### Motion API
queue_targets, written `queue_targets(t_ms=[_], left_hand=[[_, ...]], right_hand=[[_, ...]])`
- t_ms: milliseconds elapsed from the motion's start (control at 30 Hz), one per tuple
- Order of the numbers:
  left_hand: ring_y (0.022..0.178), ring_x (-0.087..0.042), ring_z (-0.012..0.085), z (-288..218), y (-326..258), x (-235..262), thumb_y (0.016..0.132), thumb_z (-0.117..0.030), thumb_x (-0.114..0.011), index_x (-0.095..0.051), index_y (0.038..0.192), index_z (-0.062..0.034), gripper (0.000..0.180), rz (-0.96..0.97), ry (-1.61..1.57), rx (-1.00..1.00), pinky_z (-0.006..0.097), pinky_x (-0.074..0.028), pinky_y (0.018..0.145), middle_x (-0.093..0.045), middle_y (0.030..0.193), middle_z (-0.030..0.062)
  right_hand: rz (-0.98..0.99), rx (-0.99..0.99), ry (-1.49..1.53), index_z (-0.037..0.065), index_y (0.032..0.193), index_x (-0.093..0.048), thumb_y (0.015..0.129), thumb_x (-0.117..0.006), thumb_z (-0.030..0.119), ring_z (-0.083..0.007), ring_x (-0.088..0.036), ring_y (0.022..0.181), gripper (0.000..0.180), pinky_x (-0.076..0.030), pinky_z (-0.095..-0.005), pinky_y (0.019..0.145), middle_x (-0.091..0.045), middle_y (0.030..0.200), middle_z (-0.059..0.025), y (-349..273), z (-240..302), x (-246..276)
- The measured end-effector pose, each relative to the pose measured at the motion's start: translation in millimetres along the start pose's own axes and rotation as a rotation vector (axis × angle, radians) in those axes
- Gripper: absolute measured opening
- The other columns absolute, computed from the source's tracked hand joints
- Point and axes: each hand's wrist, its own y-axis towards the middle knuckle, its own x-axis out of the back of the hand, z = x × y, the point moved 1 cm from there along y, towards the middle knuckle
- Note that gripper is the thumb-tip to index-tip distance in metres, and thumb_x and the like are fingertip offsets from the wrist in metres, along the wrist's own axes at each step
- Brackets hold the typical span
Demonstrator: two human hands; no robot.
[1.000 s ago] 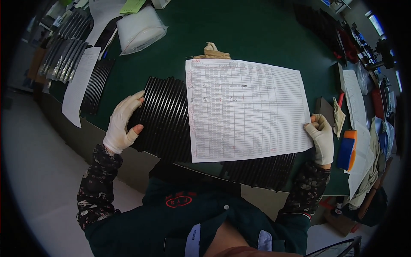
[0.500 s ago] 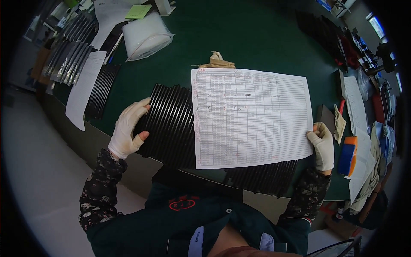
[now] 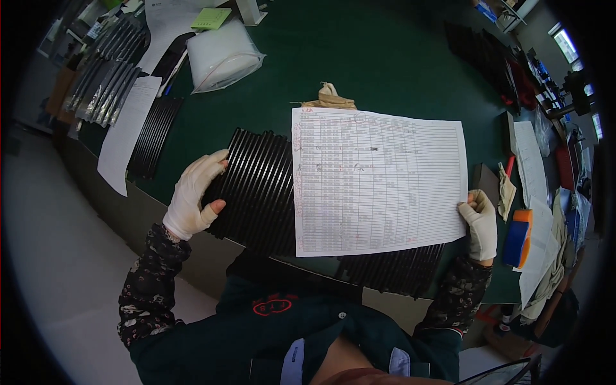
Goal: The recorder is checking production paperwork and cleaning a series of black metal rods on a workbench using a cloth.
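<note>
White sheet of paper (image 3: 380,183), centre of frame; printed grid with handwritten marks in red and black. Pinched at the right edge between thumb and fingers of the right hand (image 3: 480,224), right of centre, in a white glove. Over black rods (image 3: 253,192), left of centre; cannot tell whether resting on them or just above. Rods side by side, slanting, right part hidden under the sheet. At their left end, left hand (image 3: 192,197), also in a white glove with bare thumb tip; thumb and fingers wide apart. Cannot tell if touching the outermost rod. More dark rods (image 3: 393,269) below the sheet's lower edge, lower centre. Just above its top edge, a tan cloth (image 3: 330,99), partly covered. Farther out, all around: green table (image 3: 359,51). Upper left: clear bag (image 3: 226,58) with white contents, green notepad (image 3: 211,18), stacked packets (image 3: 106,99). Left: long paper (image 3: 125,141) beside another row of rods (image 3: 156,138). Right: blue-and-orange block (image 3: 517,239), near loose papers (image 3: 539,256).
</note>
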Motion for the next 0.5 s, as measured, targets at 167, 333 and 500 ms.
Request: queue_targets(t_ms=[167,333,500], left_hand=[[0.115,-0.051,0.0373,1.5,0.7,0.2,0.091,-0.051,-0.048,-0.046,0.126,-0.0015,0.061,0.002,-0.007,-0.005,0.045,-0.037,0.102,-0.049,0.132,0.0184],[0.116,-0.050,0.0370,1.3,-1.2,0.5,0.091,-0.051,-0.048,-0.045,0.127,-0.0022,0.061,0.006,0.002,0.000,0.045,-0.037,0.102,-0.049,0.132,0.0181],[0.119,-0.049,0.0368,1.9,-2.2,0.7,0.091,-0.051,-0.048,-0.045,0.129,-0.0030,0.061,0.010,0.012,-0.001,0.044,-0.035,0.104,-0.048,0.134,0.0180]], right_hand=[[0.002,0.004,0.020,0.004,0.086,-0.055,0.082,-0.063,0.004,-0.0012,-0.043,0.063,0.009,-0.035,-0.0146,0.060,-0.051,0.073,0.0052,0.4,-0.2,-0.5],[0.000,0.003,0.035,0.004,0.086,-0.055,0.082,-0.062,0.003,-0.0015,-0.043,0.064,0.008,-0.036,-0.0146,0.062,-0.052,0.074,0.0047,-0.2,1.5,-1.9],[0.012,0.001,0.025,0.004,0.087,-0.054,0.082,-0.061,0.002,-0.0023,-0.044,0.065,0.009,-0.036,-0.0145,0.063,-0.050,0.076,0.0052,1.2,-1.7,-0.7]])
